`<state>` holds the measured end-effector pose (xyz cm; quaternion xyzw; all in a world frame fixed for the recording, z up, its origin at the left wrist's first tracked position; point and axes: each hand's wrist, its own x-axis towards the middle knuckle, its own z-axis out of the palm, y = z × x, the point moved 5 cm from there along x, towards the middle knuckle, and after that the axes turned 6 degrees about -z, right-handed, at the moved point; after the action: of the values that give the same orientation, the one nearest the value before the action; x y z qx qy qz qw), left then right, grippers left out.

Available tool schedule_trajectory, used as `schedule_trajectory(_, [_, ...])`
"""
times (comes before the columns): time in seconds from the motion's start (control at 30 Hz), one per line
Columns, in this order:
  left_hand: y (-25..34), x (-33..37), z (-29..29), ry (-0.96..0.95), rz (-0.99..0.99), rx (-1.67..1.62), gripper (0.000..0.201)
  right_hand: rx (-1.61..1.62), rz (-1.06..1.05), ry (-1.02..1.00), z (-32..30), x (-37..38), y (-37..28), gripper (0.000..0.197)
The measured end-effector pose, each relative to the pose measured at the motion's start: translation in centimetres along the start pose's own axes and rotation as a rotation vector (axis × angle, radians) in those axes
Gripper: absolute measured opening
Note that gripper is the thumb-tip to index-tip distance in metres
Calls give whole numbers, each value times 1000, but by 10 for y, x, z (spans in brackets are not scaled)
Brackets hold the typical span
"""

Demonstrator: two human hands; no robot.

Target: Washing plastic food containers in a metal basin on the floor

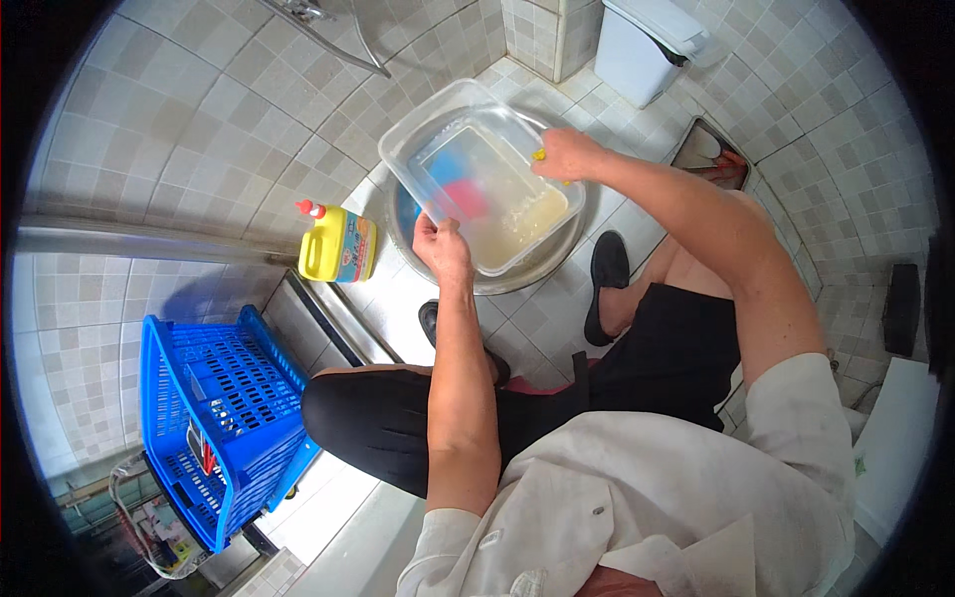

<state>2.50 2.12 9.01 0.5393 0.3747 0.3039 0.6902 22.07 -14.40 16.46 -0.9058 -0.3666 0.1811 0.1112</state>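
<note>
Head view, left to right. Blue plastic crate (214, 418) at 8 o'clock on the tiled floor (179, 119). Yellow detergent jug (338, 246) with red cap stands just left of the metal basin (542, 261). Clear plastic container (487, 189), tilted, sits over the basin at 12 o'clock, soapy water pooled in its low end. Left hand (443, 249) clamps the container's near rim, fingers closed on it. Right hand (567, 154) is inside the far edge, curled around something yellow; can't tell what. White lidded bin (647, 45) at 1 o'clock.
</note>
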Motion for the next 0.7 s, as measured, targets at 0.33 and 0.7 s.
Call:
schedule_trajectory(0.33, [6, -31, 78, -104, -214, -171, 19, -121, -130, 128, -69, -4, 62, 25])
schedule_trajectory(0.7, [17, -57, 124, -485, -431, -95, 46, 70, -27, 480, -103, -94, 185, 22])
